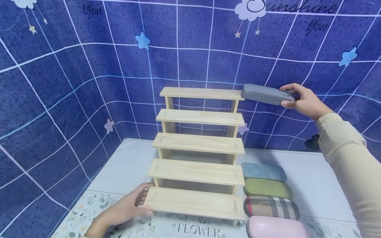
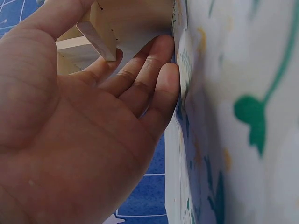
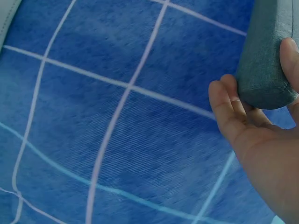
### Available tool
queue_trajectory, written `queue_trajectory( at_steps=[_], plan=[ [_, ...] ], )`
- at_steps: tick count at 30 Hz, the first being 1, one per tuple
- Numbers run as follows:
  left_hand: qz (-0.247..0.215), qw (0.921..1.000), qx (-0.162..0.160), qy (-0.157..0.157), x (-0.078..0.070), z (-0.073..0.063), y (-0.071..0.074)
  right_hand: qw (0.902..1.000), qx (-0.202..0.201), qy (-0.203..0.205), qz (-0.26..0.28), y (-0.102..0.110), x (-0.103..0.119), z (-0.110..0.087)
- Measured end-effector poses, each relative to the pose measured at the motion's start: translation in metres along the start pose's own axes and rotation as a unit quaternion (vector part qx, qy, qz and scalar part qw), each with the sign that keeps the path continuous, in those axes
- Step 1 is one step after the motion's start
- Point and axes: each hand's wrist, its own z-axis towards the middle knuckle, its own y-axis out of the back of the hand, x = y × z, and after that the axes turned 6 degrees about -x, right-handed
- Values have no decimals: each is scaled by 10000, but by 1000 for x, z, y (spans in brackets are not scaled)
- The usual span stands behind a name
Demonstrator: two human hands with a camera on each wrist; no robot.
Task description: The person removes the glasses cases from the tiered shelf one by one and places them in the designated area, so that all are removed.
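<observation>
A stepped wooden display rack (image 1: 197,143) with several pale tiers stands in the middle of the head view. My left hand (image 1: 128,206) holds the left end of its bottom tier, thumb at the front corner and fingers reaching round the side. In the left wrist view, the fingers (image 2: 135,79) lie beside a wooden support (image 2: 98,35), low over the printed cloth. Up at the right, my right hand (image 1: 303,99) grips one end of a grey glasses case (image 1: 265,94). The case's far end is beside the top tier's right end; contact cannot be told. In the right wrist view, the thumb and fingers are around the case (image 3: 266,60).
Blue (image 1: 263,172), olive (image 1: 266,188), plaid (image 1: 272,207) and pink (image 1: 276,227) glasses cases lie in a column right of the rack. A dark blue gridded curtain (image 1: 193,62) hangs behind. A small dark object (image 1: 312,142) is near the right forearm.
</observation>
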Motion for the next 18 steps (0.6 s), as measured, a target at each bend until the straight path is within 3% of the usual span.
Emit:
queue_trajectory(
  at_steps=[8,18],
  plan=[
    [94,10000,8,-18,2,2,3,9996,176,-150,-178,-6,-44,-25],
    [-1,9998,131,117,5,2,7,9995,307,91,-52,-53,-99,-54]
  ],
)
